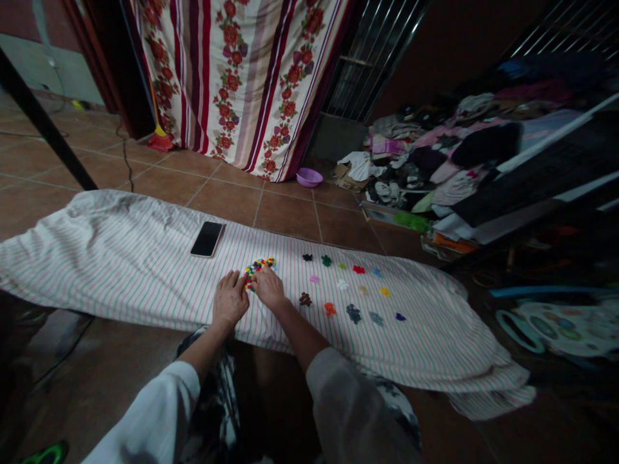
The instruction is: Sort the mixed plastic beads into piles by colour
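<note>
At the near edge, two light sleeves (155, 412) reach forward from either side, forearms converging over a striped cloth (140, 258). The left hand (231, 298) lies palm down, its fingers close together and slightly bent, tips at the near-left edge of a multicoloured pile of tiny pieces (249, 270). The right hand (269, 287) bends at the knuckles, fingers curled down onto the pile's right side; whether either hand grips a piece, I cannot tell. Right of the hands, small single-colour clusters (353, 314) sit apart in loose rows. Beyond the left hand rests a dark-screened phone (207, 239). Farther off stand a purple basin (309, 177), a heap of clothes (435, 148) and a flowered curtain (242, 84); any lettering there is too dim to read.
</note>
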### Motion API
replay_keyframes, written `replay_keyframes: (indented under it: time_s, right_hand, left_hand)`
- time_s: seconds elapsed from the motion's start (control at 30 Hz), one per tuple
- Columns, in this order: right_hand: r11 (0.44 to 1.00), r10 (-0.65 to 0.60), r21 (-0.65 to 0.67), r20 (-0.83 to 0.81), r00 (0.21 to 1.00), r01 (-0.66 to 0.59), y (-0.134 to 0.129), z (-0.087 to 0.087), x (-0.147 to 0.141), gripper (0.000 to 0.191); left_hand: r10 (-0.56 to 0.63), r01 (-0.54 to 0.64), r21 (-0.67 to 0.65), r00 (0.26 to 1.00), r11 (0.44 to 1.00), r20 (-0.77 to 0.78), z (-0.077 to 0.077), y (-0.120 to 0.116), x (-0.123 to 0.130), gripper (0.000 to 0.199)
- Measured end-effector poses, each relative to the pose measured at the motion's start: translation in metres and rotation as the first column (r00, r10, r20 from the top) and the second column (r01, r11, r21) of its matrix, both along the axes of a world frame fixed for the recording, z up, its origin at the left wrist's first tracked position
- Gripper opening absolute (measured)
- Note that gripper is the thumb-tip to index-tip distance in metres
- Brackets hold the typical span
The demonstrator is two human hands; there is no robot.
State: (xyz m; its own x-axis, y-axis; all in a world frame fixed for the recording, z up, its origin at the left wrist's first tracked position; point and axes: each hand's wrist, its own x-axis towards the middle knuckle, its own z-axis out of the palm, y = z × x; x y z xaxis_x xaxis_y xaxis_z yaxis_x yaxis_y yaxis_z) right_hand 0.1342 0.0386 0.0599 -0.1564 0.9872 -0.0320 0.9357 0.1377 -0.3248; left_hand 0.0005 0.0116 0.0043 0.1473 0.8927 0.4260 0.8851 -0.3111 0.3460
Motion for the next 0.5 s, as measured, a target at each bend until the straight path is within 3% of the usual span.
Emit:
replay_keyframes:
  time_s: [0.23,0.5]
  right_hand:
    - [0.999,-0.03,0.013,-0.048,0.998,0.031,-0.002,0.0,0.001,0.008]
    - [0.991,-0.088,0.063,-0.343,0.935,0.116,-0.005,-0.007,0.008,0.011]
  left_hand:
    - [0.007,-0.007,0.012,1.0,1.0,-0.011,0.002,-0.001,0.0,0.037]
    - [0.018,-0.017,0.049,1.0,0.999,-0.022,0.003,-0.002,0.002,0.032]
